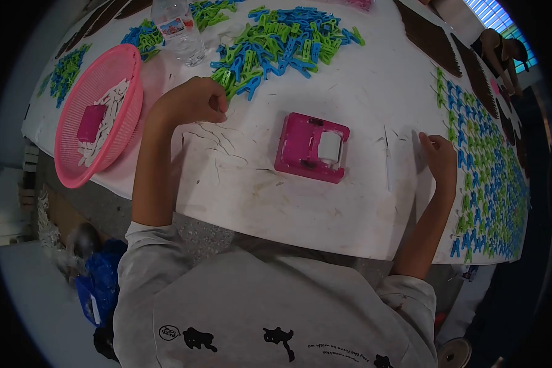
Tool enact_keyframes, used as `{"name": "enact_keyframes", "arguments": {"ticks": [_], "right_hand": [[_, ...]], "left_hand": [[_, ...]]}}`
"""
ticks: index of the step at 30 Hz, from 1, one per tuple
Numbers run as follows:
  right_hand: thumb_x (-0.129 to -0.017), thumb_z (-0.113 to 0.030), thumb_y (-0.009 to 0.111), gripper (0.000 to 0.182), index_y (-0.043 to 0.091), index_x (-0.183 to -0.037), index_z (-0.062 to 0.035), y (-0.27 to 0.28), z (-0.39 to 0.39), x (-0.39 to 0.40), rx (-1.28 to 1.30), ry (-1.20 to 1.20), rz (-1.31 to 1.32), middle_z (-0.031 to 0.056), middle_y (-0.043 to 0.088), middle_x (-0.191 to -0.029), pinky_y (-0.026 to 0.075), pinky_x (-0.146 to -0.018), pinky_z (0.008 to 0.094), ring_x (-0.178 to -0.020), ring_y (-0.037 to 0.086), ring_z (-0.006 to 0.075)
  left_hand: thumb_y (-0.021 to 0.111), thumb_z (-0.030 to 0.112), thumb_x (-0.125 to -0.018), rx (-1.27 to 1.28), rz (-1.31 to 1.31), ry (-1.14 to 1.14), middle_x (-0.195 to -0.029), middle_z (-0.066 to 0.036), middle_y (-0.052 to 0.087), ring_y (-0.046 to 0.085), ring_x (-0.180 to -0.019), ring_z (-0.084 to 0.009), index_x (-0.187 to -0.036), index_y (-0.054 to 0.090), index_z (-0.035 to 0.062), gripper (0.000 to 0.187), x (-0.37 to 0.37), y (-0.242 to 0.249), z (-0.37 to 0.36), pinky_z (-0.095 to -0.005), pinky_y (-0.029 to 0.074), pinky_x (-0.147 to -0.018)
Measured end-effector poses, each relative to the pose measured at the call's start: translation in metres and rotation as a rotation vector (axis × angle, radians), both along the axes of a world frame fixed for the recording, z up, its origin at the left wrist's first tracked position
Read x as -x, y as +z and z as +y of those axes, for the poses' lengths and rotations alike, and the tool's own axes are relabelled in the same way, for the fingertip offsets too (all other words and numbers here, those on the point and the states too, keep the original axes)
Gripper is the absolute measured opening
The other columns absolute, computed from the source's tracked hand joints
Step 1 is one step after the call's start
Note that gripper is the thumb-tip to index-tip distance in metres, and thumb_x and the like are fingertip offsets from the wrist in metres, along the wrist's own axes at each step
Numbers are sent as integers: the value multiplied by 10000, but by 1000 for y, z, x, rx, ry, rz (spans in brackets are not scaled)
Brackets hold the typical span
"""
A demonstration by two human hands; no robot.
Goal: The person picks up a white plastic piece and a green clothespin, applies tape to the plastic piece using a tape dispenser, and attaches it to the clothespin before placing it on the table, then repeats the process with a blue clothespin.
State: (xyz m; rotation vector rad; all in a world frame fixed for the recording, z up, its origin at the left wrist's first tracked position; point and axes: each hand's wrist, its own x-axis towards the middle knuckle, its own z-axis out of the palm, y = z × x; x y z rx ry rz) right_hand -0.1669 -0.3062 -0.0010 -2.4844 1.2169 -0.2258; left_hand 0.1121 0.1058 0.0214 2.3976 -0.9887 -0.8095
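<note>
My left hand [197, 103] is curled closed at the near left edge of a heap of blue and green plastic clothespins [282, 46]. Whatever its fingers may hold is hidden. On the other side, my right hand [440, 158] has its fingers bent together beside neat rows of blue and green clothespins [487, 184]; I cannot make out anything in them. Between my hands sits a magenta plastic holder [296, 147] with a white roller [329, 147]. A thin white stick [387, 159] lies to the left of my right hand.
A pink basket [135, 80] with white strips [107, 116] and a magenta block [91, 122] stands at the left. Behind it are a clear bottle [184, 37] and smaller clothespin piles [70, 73]. Dark brown pieces [428, 37] lie far right; another person [500, 52] is beyond.
</note>
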Motion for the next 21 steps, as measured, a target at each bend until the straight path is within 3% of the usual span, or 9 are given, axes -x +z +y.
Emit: {"name": "enact_keyframes", "arguments": {"ticks": [5,12,18,21], "right_hand": [[-846,-449,668,544,675,-1130,15,-2,2,1,12,-10,-8,199,709,-969,532,-794,370,-861,696,294],[-848,-458,664,553,659,-1169,-7,-2,-1,1,-21,-1,-9,192,708,-975,531,-786,365,-865,693,278],[-845,-471,661,559,658,-1169,-16,0,1,0,-19,-4,-5,182,712,-954,529,-784,360,-847,694,266],[-850,-461,665,546,660,-1156,-9,0,1,0,-23,-1,-15,170,714,-953,528,-779,355,-849,694,258]], "left_hand": [[776,127,-697,49,-196,-53,-665,-39,619,572,-598,-124,-808,663,3,201,3,-8,0,-280,450,-559],[746,114,-712,36,-95,-94,-662,-33,613,558,-598,-123,-769,639,19,153,3,-4,-5,-283,434,-552],[723,97,-726,68,-239,-158,-632,-25,586,525,-578,-118,-746,613,27,132,8,-10,-8,-279,405,-536],[717,98,-731,15,-112,-139,-700,-35,601,542,-640,-124,-775,601,27,143,9,-3,-10,-284,419,-574]]}}
